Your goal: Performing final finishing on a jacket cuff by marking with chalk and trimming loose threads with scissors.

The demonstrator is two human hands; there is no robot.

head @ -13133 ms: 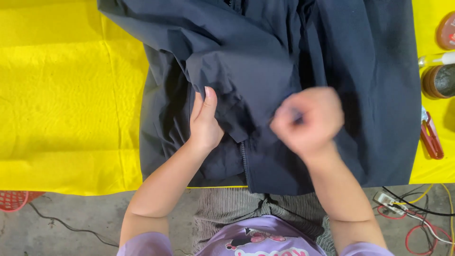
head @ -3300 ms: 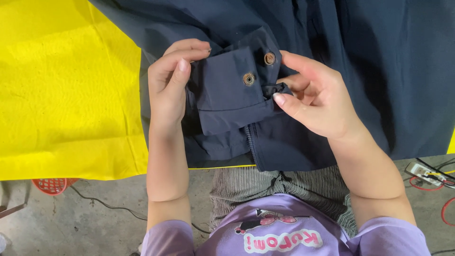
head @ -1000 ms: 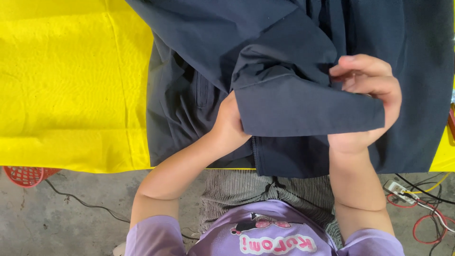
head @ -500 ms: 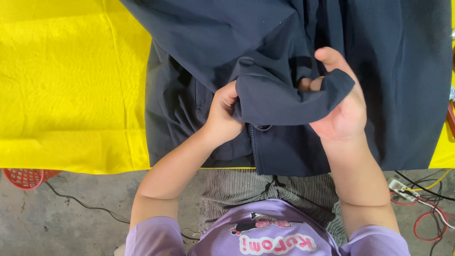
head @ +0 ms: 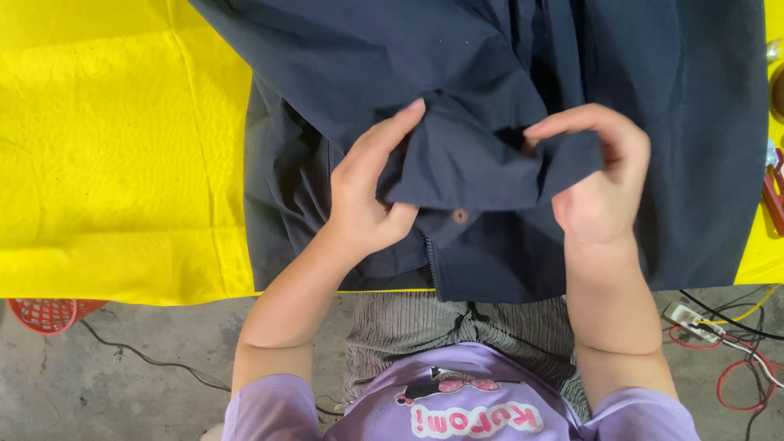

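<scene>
Fabric of a dark navy garment [head: 490, 73] lies bunched between both hands on the yellow-covered worktop [head: 114, 147]. Left hand [head: 367, 196] has its fingers [head: 392, 135] closed over a raised fold, thumb tucked beneath it. Right hand [head: 600, 180] pinches the same fold's other end. Just below the left thumb sits a small brown button [head: 460, 216].

Half a second ago the right hand [head: 600, 184] cupped the bunched fold of the dark navy cloth garment [head: 490, 155] from outside; now its fingers pinch the fold's right edge — thumb tucked beneath. The left hand [head: 367, 196] has opened, fingers stretched up along the fold. A brown round button [head: 460, 216] has come into sight below it.
</scene>
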